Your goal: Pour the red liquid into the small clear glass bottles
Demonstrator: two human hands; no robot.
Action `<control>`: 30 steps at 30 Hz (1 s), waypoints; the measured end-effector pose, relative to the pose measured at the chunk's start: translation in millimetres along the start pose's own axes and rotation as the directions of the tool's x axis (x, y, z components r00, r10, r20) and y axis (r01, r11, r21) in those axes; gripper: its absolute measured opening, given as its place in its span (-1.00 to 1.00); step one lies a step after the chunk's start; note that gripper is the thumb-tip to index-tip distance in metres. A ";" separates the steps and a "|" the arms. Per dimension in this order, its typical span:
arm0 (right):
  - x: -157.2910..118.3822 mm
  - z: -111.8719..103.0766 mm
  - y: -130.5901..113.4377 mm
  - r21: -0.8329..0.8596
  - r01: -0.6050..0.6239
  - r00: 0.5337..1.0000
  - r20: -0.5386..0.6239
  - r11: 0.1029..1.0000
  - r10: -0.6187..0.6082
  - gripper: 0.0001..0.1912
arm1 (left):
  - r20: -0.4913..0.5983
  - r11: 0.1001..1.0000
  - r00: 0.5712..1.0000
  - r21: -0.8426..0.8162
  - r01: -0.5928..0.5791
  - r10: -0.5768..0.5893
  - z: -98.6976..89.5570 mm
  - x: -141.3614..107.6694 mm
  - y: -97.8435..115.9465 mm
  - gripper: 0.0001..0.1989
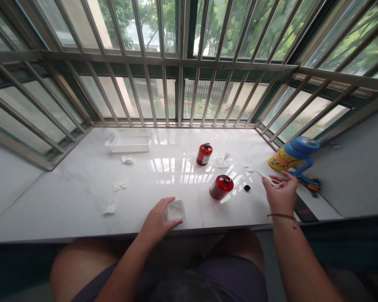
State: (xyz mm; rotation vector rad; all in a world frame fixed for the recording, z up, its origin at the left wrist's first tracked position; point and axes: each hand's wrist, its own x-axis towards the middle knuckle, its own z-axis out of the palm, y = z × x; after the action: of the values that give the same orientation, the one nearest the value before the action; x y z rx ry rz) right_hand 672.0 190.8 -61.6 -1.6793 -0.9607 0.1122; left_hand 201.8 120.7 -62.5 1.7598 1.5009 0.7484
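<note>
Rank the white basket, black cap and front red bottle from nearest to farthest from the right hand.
1. Black cap: left of the right hand.
2. Front red bottle: left of the cap.
3. White basket: far back left.

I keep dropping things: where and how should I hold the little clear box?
Probably by the near and far sides of the clear box, coming from the left, as the left hand does: it looks low and squarish, so easily pinched across.
</note>
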 end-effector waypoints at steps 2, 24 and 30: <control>24.2 9.0 19.4 -0.067 -0.030 0.999 0.010 0.997 0.031 -0.13 | 0.006 1.000 1.000 0.006 -0.001 0.001 -0.4 0.6 -0.4 -0.34; 65.0 48.1 34.3 -0.301 0.148 0.970 0.232 0.942 -0.078 -0.44 | 0.006 1.000 1.000 0.013 0.026 -0.026 -2.8 0.9 3.1 -0.36; -1.5 33.5 -18.4 -0.011 0.307 0.866 0.417 0.952 -0.274 -0.40 | 0.005 1.000 1.000 -0.010 0.022 -0.022 -1.3 0.7 1.8 -0.36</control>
State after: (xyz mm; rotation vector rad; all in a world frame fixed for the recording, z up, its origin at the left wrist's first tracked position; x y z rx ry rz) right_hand 643.5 216.0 -58.4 -1.5889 -1.5464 0.2365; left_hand 201.9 121.4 -60.3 1.7336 1.5084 0.7393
